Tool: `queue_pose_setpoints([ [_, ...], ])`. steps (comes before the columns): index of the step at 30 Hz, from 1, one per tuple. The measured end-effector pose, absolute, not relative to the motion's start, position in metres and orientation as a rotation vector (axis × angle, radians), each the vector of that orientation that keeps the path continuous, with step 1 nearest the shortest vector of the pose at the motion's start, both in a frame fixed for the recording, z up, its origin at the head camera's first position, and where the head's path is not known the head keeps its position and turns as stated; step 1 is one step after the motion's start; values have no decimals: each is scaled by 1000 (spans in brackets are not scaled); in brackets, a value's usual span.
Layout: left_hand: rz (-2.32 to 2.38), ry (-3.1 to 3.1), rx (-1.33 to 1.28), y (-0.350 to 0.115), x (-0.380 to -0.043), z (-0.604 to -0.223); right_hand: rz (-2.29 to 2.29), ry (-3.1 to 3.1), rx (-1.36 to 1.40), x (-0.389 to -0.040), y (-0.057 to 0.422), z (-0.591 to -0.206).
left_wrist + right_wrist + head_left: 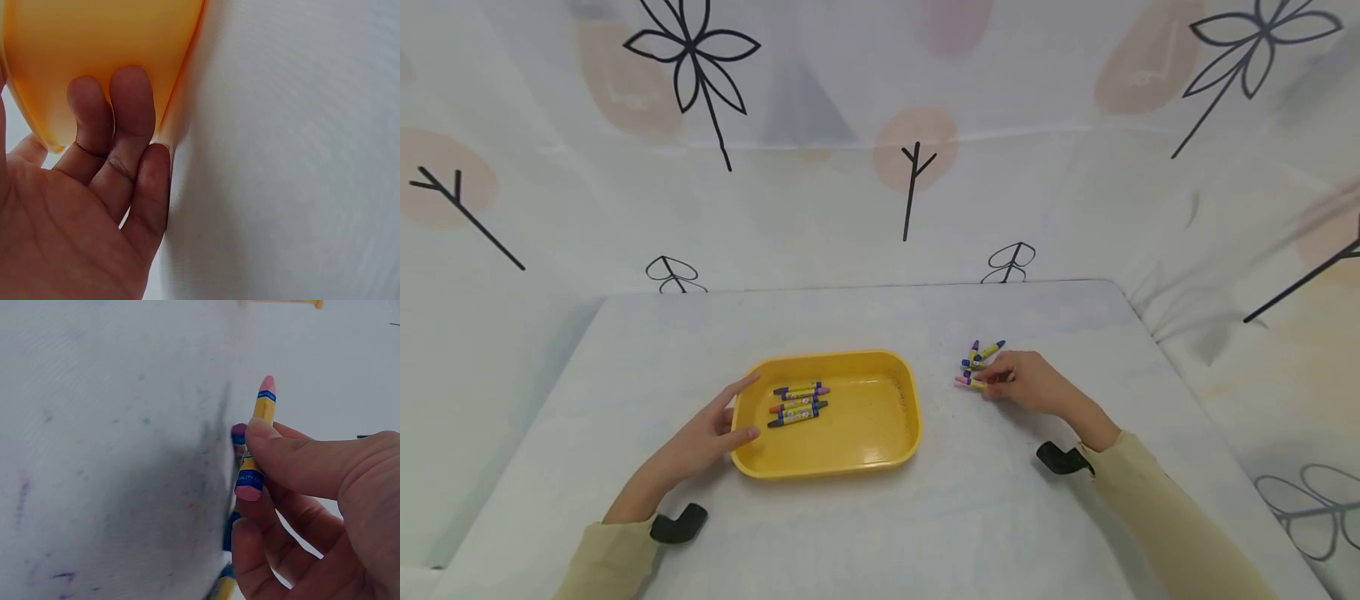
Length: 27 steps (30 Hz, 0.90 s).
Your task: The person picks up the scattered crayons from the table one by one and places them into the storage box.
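Observation:
My left hand (703, 433) grips the left end of a yellow tray (842, 475), the thumb over its rim. In the left wrist view, curled fingers (132, 100) press against the tray's outer wall. Several crayons (797, 414) lie side by side in the tray's left part. To the right of the tray, my right hand (1026, 382) pinches a pink crayon (267, 403) between thumb and fingers, above the table. Other crayons (988, 350) lie in a small loose group by its fingertips, partly hidden by the hand.
Both stand on a white-covered table (850, 542), which bears small coloured marks in the right wrist view. A patterned cloth (820, 200) hangs behind the table. Black bands (679, 525) show at the cuffs of both pale sleeves (1165, 508).

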<state>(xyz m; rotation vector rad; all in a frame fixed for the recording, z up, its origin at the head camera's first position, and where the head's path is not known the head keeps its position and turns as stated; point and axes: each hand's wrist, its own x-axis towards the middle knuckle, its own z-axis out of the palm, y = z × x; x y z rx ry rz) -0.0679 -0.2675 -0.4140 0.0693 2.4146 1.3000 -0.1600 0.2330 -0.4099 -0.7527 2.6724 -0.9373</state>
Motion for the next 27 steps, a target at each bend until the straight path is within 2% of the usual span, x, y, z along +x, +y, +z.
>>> queue_pose_setpoints([
  [12,1317,2396,71,-269,-67,-415,-945,2659,-903,-166,199,-377],
  [20,1332,2385,101,-270,-66,-414,-923,2618,-990,-172,153,-351],
  [27,1321,2397,95,-270,-67,-415,-902,2548,-1138,-178,101,-346],
])
